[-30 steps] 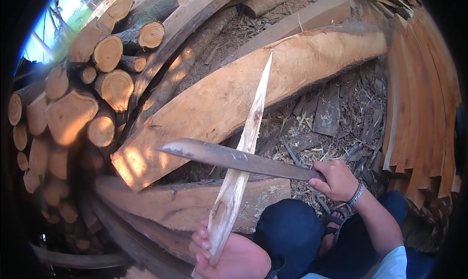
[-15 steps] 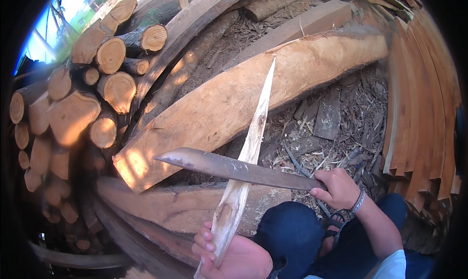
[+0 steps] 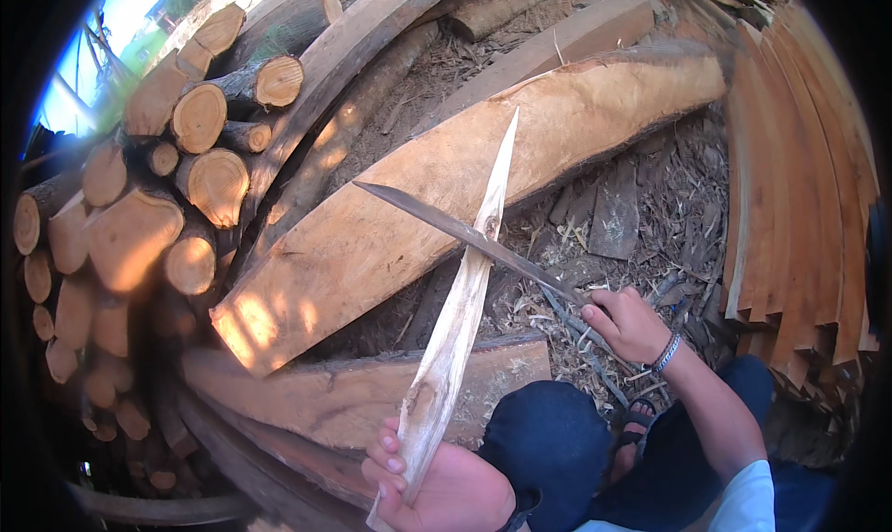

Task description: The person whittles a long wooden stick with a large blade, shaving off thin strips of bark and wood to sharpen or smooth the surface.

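The long blade (image 3: 465,233) has slid farther up the pale wooden stake (image 3: 460,318) and now crosses it near a dark knot. The right hand (image 3: 630,323) is clamped on the blade's handle; the left hand (image 3: 437,486) grips the stake's near end, its tip pointing far over the big split log (image 3: 372,244).

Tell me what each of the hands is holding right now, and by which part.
The left hand grips the pale pointed wooden stake at its lower, thick end. The right hand holds the long knife by its handle, blade against the stake's upper part.
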Demonstrator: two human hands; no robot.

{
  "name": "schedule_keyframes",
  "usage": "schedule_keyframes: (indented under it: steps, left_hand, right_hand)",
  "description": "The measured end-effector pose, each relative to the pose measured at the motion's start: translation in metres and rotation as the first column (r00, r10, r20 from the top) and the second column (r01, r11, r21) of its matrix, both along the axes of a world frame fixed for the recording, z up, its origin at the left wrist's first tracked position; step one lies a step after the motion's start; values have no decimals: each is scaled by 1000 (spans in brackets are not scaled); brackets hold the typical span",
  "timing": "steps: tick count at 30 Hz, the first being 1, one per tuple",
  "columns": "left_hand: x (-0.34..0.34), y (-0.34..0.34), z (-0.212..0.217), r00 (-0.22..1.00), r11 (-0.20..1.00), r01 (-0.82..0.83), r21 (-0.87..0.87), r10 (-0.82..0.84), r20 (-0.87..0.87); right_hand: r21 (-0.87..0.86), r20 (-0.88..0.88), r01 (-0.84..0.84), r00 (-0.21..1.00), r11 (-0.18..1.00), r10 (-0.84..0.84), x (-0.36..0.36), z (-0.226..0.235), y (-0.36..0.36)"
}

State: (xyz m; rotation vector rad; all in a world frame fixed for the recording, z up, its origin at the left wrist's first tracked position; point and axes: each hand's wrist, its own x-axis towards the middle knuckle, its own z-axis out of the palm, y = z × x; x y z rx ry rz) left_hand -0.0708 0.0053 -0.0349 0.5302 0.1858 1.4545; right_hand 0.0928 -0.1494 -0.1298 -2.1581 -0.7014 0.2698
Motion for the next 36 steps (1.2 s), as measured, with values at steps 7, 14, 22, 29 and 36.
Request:
schedule_keyframes:
  steps: [7,14,22,29,36]
  left_hand:
    - [2,-1,0,999,997,47,62,-47,-1]
    - [2,-6,2,995,985,94,146,-97,15]
    - [3,-6,4,998,989,47,143,-52,28]
    - [1,-5,4,997,969,76,236,-75,-14]
    - [3,-10,6,997,980,63,188,-70,34]
  right_hand:
    - [-29,49,-69,996,997,70,-8,6,-11]
    - [-42,36,-232,972,972,234,-29,25,-23]
    - [-37,57,-255,965,966,257,-44,34,-17]
    - [-22,42,-261,964,965,261,-50,39,-16]
    - [25,19,-158,987,987,158,-47,30,-15]
